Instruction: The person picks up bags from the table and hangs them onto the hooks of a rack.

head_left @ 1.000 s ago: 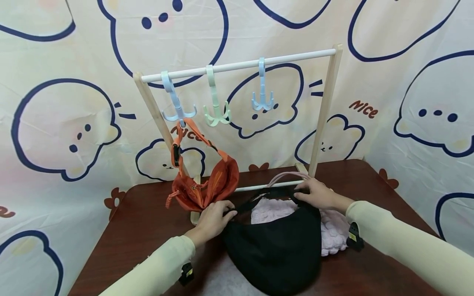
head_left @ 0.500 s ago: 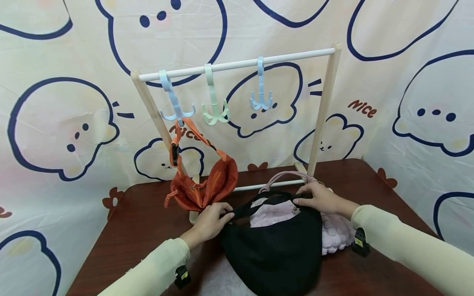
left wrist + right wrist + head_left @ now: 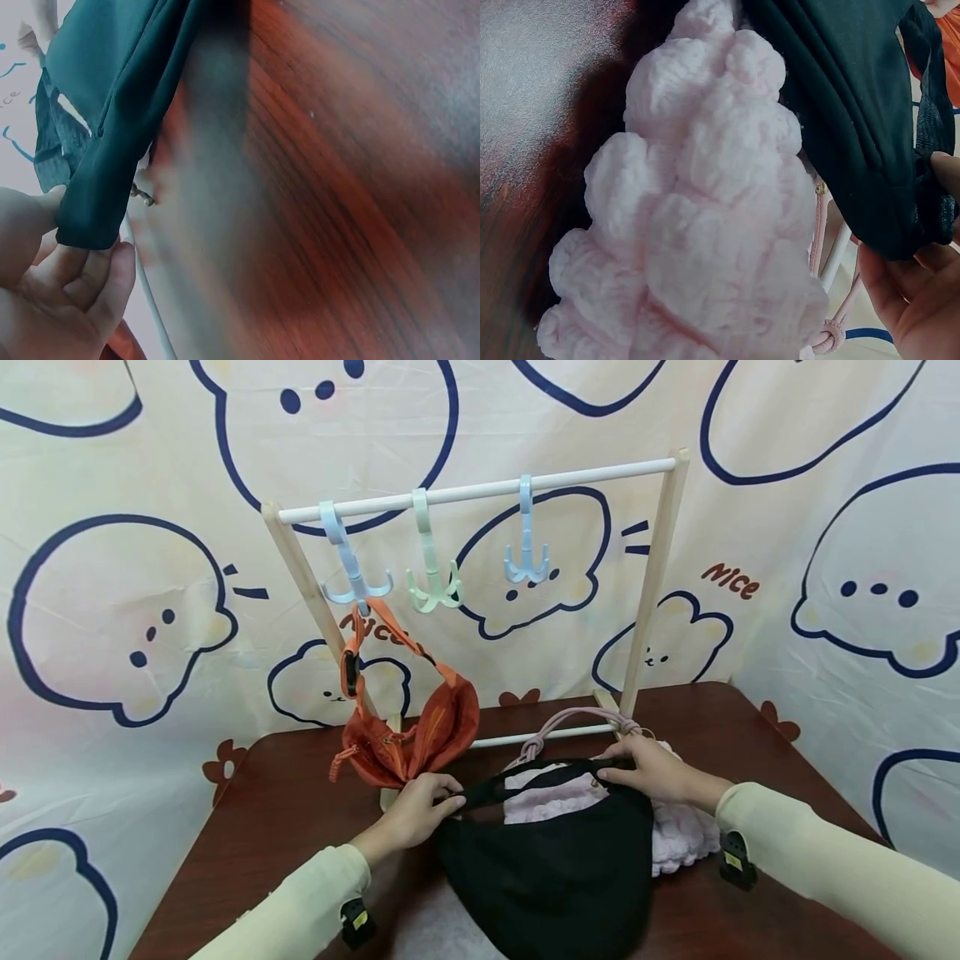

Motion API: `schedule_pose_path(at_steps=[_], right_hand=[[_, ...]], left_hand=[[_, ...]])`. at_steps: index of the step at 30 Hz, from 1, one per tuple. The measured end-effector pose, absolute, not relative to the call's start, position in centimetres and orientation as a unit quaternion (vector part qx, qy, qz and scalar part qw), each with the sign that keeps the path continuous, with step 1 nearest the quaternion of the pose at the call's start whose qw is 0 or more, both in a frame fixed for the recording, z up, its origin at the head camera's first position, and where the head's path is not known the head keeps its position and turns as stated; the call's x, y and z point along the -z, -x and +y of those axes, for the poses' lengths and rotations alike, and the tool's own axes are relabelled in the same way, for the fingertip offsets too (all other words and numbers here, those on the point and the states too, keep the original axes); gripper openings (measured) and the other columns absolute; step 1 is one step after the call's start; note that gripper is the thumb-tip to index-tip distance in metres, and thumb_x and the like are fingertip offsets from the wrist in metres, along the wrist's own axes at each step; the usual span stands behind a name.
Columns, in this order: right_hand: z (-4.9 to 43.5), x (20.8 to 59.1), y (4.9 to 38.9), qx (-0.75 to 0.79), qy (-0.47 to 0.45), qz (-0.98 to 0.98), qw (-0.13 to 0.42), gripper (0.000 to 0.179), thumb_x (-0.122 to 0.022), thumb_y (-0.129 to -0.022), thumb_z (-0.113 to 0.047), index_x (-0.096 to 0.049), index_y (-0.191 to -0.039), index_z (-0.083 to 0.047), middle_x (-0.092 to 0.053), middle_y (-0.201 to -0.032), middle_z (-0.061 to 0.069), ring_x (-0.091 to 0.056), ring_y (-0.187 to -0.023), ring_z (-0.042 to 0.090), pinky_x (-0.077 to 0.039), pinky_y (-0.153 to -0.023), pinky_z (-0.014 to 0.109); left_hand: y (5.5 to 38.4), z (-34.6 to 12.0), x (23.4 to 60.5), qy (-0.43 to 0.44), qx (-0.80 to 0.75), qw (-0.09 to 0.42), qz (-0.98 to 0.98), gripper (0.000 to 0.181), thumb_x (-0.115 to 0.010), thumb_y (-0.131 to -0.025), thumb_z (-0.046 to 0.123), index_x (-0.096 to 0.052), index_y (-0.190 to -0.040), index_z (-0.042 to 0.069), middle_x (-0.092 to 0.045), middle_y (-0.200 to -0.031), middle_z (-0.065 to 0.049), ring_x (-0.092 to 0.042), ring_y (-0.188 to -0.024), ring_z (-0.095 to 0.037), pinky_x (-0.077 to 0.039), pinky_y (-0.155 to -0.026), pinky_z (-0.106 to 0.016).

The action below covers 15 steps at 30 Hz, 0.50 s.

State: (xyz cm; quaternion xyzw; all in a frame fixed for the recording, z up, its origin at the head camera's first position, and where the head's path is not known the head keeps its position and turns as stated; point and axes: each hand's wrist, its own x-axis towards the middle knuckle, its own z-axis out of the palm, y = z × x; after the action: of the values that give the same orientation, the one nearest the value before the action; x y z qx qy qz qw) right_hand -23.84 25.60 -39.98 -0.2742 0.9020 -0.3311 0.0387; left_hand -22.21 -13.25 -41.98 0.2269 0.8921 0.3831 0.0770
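Note:
A black shoulder bag [image 3: 551, 877] is spread between my two hands, its strap side facing the rack. My left hand [image 3: 416, 810] pinches its left upper corner; the left wrist view shows thumb and fingers [image 3: 112, 281] on either side of the black cloth [image 3: 112, 172]. At the opposite corner, my right hand [image 3: 652, 768] grips the bag where the strap joins. A puffy pale pink bag [image 3: 678, 839] lies behind and to the right of the black one, partly covered by it. Its knotted pink handle [image 3: 558, 718] shows beyond the black strap, and the right wrist view shows its quilted lumps [image 3: 712, 187].
A wooden rack [image 3: 656, 577] with a white top bar [image 3: 480, 491] stands at the back. From it hang two blue hooks [image 3: 347, 560] [image 3: 527, 539] and a green hook [image 3: 429, 560]. An orange bag [image 3: 450, 727] hangs from the left hook. The brown table [image 3: 247, 827] lies beneath.
My left hand has moved slightly left and down with its corner, stretching the black bag wider. The bag's strap lies flatter, and more of the pink handle shows. The head view has shifted slightly.

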Motion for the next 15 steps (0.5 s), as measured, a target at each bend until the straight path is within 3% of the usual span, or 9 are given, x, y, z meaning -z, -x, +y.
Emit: schedule_pose_path(at_steps=[9, 15], right_hand=[[25.56, 40.44, 23.36, 0.291, 0.293, 0.911, 0.02, 0.028, -0.066, -0.099, -0.025, -0.074, -0.118, -0.005, -0.074, -0.116, 0.008, -0.069, -0.108, 0.023, -0.055, -0.088, 0.032], [25.54, 40.65, 23.1, 0.3, 0.308, 0.902, 0.039, 0.019, -0.066, -0.099, -0.026, -0.076, -0.109, -0.013, -0.076, -0.104, -0.003, -0.066, -0.097, 0.006, -0.054, -0.085, 0.028]], left_hand=[[22.22, -13.77, 42.34, -0.244, -0.41, 0.065, 0.877, 0.013, -0.066, -0.098, 0.016, -0.069, -0.101, 0.004, -0.071, -0.093, -0.005, -0.066, -0.083, -0.008, -0.05, -0.075, -0.023], [22.1, -13.96, 42.22, -0.245, -0.416, 0.07, 0.873, 0.015, -0.068, -0.098, 0.017, -0.068, -0.102, 0.003, -0.073, -0.086, -0.004, -0.067, -0.076, -0.006, -0.049, -0.073, -0.021]])
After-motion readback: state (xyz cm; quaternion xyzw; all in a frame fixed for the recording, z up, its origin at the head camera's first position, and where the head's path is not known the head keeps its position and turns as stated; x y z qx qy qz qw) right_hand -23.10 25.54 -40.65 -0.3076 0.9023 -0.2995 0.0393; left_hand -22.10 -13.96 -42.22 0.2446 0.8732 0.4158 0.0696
